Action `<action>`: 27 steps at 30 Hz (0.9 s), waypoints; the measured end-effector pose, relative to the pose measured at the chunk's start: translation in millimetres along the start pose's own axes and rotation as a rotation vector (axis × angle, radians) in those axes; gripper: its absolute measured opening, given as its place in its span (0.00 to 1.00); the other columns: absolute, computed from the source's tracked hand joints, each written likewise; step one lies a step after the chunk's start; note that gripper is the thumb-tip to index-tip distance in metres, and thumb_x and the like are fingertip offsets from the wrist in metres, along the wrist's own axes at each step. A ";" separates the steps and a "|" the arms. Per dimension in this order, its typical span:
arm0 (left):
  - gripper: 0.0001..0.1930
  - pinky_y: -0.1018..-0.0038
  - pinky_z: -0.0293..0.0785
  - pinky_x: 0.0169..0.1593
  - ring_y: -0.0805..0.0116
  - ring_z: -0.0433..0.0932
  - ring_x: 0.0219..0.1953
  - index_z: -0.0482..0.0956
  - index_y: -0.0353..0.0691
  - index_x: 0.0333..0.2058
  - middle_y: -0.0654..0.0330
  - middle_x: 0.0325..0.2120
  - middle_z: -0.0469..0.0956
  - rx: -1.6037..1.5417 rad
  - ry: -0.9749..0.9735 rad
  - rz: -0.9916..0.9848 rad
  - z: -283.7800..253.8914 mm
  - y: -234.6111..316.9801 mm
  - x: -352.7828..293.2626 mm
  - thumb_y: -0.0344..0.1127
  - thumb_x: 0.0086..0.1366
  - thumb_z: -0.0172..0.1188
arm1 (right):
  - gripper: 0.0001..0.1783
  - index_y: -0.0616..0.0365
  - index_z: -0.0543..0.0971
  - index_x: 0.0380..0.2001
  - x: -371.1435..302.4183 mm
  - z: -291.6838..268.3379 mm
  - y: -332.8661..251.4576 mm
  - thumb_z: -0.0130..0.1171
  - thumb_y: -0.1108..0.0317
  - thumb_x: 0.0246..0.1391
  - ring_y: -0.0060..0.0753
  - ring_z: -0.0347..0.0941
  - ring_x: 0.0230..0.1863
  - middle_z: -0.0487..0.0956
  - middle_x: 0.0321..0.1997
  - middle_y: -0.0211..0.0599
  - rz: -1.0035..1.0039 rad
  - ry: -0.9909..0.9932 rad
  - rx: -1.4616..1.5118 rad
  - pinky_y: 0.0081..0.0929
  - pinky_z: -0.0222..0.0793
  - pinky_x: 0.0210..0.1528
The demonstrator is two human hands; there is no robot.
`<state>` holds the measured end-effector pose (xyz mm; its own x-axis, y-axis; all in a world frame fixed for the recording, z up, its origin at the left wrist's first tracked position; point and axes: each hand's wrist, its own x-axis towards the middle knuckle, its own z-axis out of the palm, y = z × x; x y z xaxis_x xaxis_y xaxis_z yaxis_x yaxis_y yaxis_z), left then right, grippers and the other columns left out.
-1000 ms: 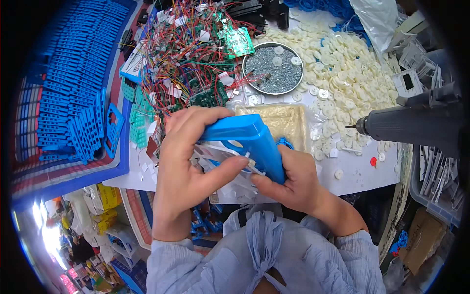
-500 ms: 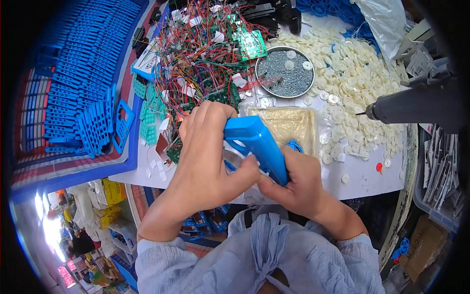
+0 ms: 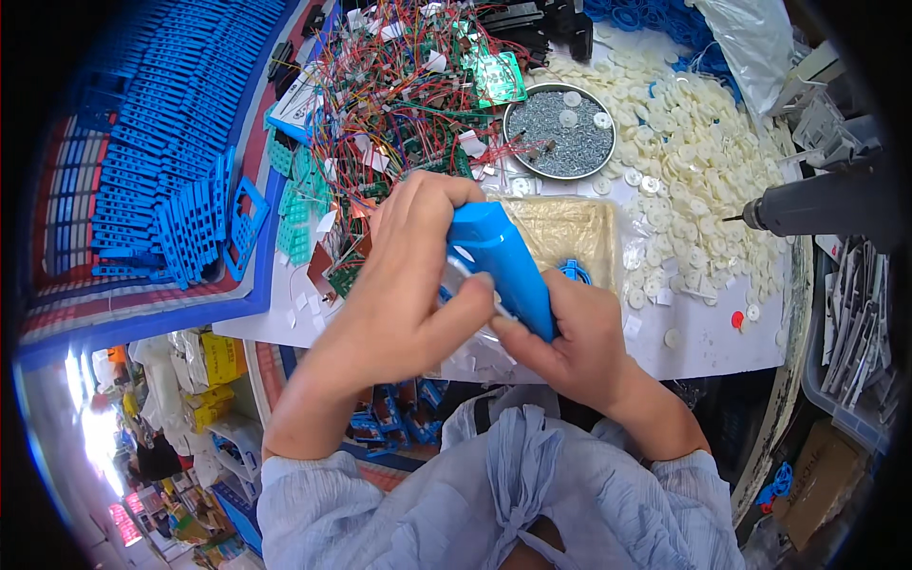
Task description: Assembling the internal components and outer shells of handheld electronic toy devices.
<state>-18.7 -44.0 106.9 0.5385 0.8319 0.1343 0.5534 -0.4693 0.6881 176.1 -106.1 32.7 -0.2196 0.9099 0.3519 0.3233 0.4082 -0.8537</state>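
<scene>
Between my two hands, raised above the table's front part, is a blue plastic casing (image 3: 508,266), tilted with its smooth side to the right. My left hand (image 3: 404,261) curls over its far end, and the thumb presses into its pale inner side. The right hand (image 3: 584,337) grips the near right end, thumb at the lower edge. Much of the casing's inside is hidden by my fingers. Just beyond lies a tan, plastic-wrapped pad (image 3: 570,228) with a small blue looped piece (image 3: 574,271) on it.
A round tin of small metal screws (image 3: 560,138) stands beyond the pad. White plastic discs (image 3: 693,171) heap at the right, below a powered screwdriver (image 3: 807,204). Wired green circuit boards (image 3: 408,104) pile up behind my left hand. A blue crate (image 3: 261,299) holds stacked blue frames (image 3: 180,142).
Both hands have shifted slightly up with the blue casing, which is turned a little more. The surroundings have slid slightly in the picture. The grip looks much the same.
</scene>
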 end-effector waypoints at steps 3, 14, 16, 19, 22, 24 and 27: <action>0.24 0.73 0.67 0.48 0.70 0.72 0.43 0.74 0.34 0.49 0.59 0.39 0.73 -0.168 -0.139 -0.065 -14.9 -0.2 6.2 0.32 0.54 0.70 | 0.17 0.60 0.74 0.32 -1.0 -8.4 8.8 0.70 0.59 0.56 0.49 0.75 0.22 0.74 0.21 0.44 0.009 -0.037 -0.012 0.41 0.67 0.25; 0.35 0.68 0.77 0.51 0.62 0.75 0.57 0.73 0.36 0.60 0.54 0.58 0.73 -0.352 0.367 -0.146 -39.7 -30.0 20.8 0.39 0.53 0.72 | 0.12 0.52 0.85 0.37 32.0 -74.9 25.4 0.71 0.69 0.46 0.48 0.75 0.51 0.85 0.48 0.35 -0.358 0.000 -0.131 0.42 0.72 0.52; 0.33 0.73 0.79 0.46 0.66 0.76 0.56 0.69 0.39 0.64 0.56 0.59 0.71 -0.579 0.076 -0.191 -12.2 -40.1 7.2 0.35 0.60 0.68 | 0.13 0.46 0.86 0.35 22.4 -80.4 26.0 0.71 0.70 0.42 0.56 0.68 0.63 0.81 0.60 0.34 -0.331 -0.078 -0.295 0.48 0.67 0.63; 0.24 0.74 0.82 0.44 0.65 0.77 0.55 0.76 0.38 0.58 0.54 0.55 0.73 -0.264 -0.060 -0.182 32.9 -47.0 -15.0 0.23 0.61 0.64 | 0.14 0.44 0.86 0.38 -3.5 -69.8 56.3 0.68 0.69 0.44 0.58 0.62 0.68 0.77 0.65 0.35 -0.234 -0.172 -0.416 0.50 0.63 0.68; 0.20 0.75 0.79 0.45 0.63 0.77 0.53 0.81 0.38 0.51 0.54 0.52 0.75 -0.274 0.030 -0.230 73.7 -49.0 -36.0 0.19 0.59 0.59 | 0.17 0.44 0.86 0.43 -26.2 -68.5 80.1 0.66 0.70 0.47 0.61 0.59 0.71 0.75 0.68 0.37 -0.097 -0.256 -0.397 0.52 0.58 0.72; 0.20 0.68 0.77 0.49 0.57 0.77 0.53 0.81 0.38 0.50 0.52 0.50 0.76 -0.134 0.056 -0.099 85.5 -58.3 -42.8 0.20 0.57 0.61 | 0.25 0.47 0.83 0.53 -31.2 -76.5 88.6 0.63 0.67 0.47 0.66 0.53 0.75 0.67 0.73 0.45 -0.072 -0.386 -0.348 0.55 0.52 0.75; 0.19 0.59 0.73 0.55 0.50 0.75 0.54 0.82 0.38 0.47 0.51 0.50 0.78 0.013 0.072 0.039 84.5 -58.1 -40.3 0.24 0.55 0.64 | 0.35 0.51 0.78 0.61 -31.6 -84.7 88.4 0.62 0.57 0.47 0.69 0.46 0.78 0.59 0.78 0.51 -0.049 -0.505 -0.318 0.58 0.48 0.76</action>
<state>-18.9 -75.3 1.3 0.5132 0.8316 0.2124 0.5411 -0.5056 0.6720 289.6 -92.5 -21.4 -0.6265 0.7736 0.0955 0.5445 0.5220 -0.6565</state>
